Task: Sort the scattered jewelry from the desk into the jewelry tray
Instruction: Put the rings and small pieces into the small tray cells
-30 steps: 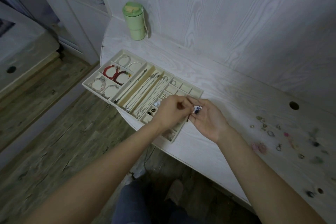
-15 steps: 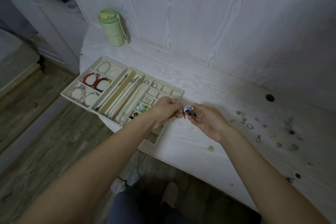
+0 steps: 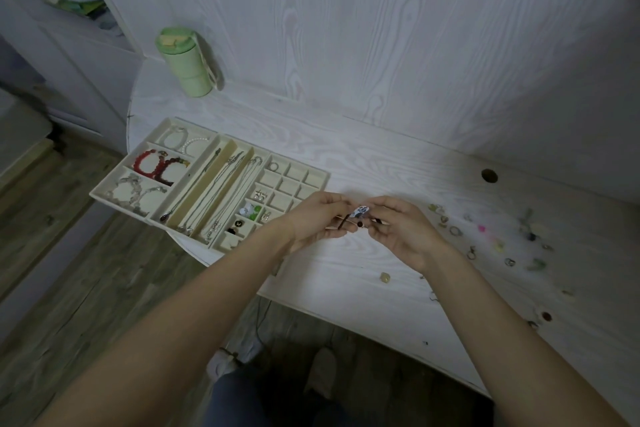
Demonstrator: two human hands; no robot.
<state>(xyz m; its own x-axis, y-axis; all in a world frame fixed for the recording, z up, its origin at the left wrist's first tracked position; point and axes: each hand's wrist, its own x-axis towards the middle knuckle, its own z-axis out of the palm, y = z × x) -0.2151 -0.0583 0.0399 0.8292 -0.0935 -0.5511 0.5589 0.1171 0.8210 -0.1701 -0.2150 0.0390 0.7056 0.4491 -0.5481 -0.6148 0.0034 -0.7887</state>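
Observation:
A cream jewelry tray (image 3: 173, 123) lies at the desk's left end, with bracelets, necklaces and small earrings in its compartments. Just right of the tray, my left hand (image 3: 313, 220) and my right hand (image 3: 403, 230) meet above the desk. Between their fingertips they pinch a small blue-and-white pendant (image 3: 360, 211) with a dark cord or pin. Scattered jewelry (image 3: 485, 239) of rings and small coloured pieces lies on the desk to the right. A pale bead (image 3: 385, 277) sits alone near the front edge.
A green lidded bottle (image 3: 185, 62) stands at the back left against the white wood wall. The desk (image 3: 381, 163) has a cable hole (image 3: 489, 175) at the back right. The tray overhangs the rounded left edge, with wooden floor below.
The view has shifted so tray and hands sit further left and lower. Both hands have stayed together on the pendant, drifting slightly right off the tray's corner.

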